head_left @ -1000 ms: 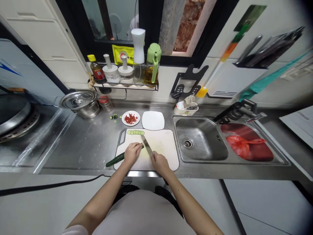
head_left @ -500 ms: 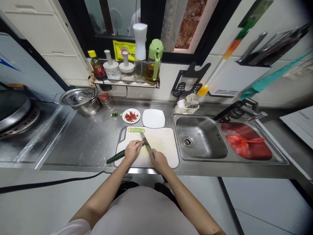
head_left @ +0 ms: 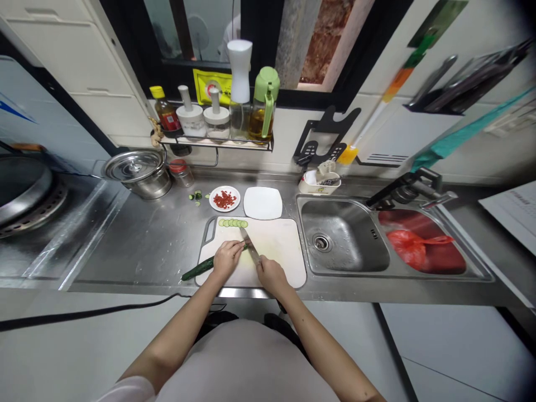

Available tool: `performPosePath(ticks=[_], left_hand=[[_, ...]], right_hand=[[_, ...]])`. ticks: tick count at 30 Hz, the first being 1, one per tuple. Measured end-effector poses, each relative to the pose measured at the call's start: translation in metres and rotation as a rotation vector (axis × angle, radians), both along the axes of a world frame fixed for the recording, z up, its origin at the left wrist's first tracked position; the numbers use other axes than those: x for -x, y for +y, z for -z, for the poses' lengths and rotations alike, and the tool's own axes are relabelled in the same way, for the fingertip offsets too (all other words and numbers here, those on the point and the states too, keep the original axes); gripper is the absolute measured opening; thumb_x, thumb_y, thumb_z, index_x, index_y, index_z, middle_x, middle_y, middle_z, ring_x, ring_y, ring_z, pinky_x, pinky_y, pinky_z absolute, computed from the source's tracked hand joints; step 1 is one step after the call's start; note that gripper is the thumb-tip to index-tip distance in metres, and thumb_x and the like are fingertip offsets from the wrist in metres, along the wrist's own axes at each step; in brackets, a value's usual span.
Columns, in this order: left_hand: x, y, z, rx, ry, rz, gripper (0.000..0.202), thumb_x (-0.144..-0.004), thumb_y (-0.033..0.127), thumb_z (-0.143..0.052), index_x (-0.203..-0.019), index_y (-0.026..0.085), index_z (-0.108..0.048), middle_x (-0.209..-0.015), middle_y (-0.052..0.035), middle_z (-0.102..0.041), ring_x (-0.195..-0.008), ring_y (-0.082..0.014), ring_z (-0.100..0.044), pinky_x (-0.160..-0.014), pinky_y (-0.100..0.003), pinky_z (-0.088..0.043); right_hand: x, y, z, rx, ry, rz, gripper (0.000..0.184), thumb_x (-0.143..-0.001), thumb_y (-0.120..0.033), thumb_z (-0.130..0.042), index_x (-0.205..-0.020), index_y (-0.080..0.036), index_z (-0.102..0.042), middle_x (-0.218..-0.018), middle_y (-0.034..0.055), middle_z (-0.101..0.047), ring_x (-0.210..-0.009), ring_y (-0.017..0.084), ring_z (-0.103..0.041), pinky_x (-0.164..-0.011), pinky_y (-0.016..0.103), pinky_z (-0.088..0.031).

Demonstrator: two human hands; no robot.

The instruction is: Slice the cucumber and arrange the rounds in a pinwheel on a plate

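My left hand (head_left: 227, 257) is closed over the right part of a dark green cucumber (head_left: 198, 269), whose left end sticks out past the cutting board's edge. In my right hand (head_left: 271, 274) is the handle of a kitchen knife (head_left: 251, 249). Its blade slants up and left, lying against the cucumber's cut end beside my left fingertips. Beneath both hands lies a white cutting board (head_left: 288, 245) with a grey handle. A row of overlapping cucumber slices (head_left: 233, 223) rests along the board's far edge.
Behind the board stand a plate (head_left: 213, 205) of chopped red pieces and a white square plate (head_left: 263, 202). Cucumber scraps (head_left: 197, 196) lie to their left, near a lidded pot (head_left: 146, 176). On the right is a sink (head_left: 347, 237); a red bag (head_left: 408, 248) sits in its second basin.
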State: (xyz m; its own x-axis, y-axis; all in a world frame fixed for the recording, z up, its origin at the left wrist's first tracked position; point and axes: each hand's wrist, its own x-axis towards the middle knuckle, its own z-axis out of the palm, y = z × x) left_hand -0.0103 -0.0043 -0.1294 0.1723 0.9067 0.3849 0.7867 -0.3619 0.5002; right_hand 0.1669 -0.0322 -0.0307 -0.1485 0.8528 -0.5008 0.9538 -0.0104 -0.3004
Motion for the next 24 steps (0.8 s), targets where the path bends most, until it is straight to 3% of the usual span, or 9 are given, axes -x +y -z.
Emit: performPosePath(ticks=[19, 24], left_hand=[[0.000, 0.001, 0.001, -0.013, 0.015, 0.024, 0.022, -0.093, 0.028, -0.053, -0.104, 0.024, -0.072, -0.102, -0.0049, -0.071, -0.093, -0.0180, -0.061, -0.084, -0.033, -0.052], [0.000, 0.002, -0.001, -0.015, 0.007, 0.028, 0.023, -0.094, 0.027, -0.052, -0.104, 0.024, -0.072, -0.102, -0.0052, -0.071, -0.093, -0.0180, -0.061, -0.084, -0.033, -0.052]], right_hand=[[0.021, 0.025, 0.005, -0.078, 0.012, -0.020, 0.033, -0.097, -0.020, -0.033, -0.119, -0.013, -0.056, -0.103, 0.0147, -0.070, -0.099, 0.023, -0.065, -0.078, 0.029, -0.042], [0.018, 0.020, 0.004, -0.043, -0.017, -0.034, 0.033, -0.097, -0.021, -0.032, -0.119, -0.012, -0.055, -0.103, 0.0153, -0.070, -0.098, 0.024, -0.065, -0.076, 0.029, -0.042]])
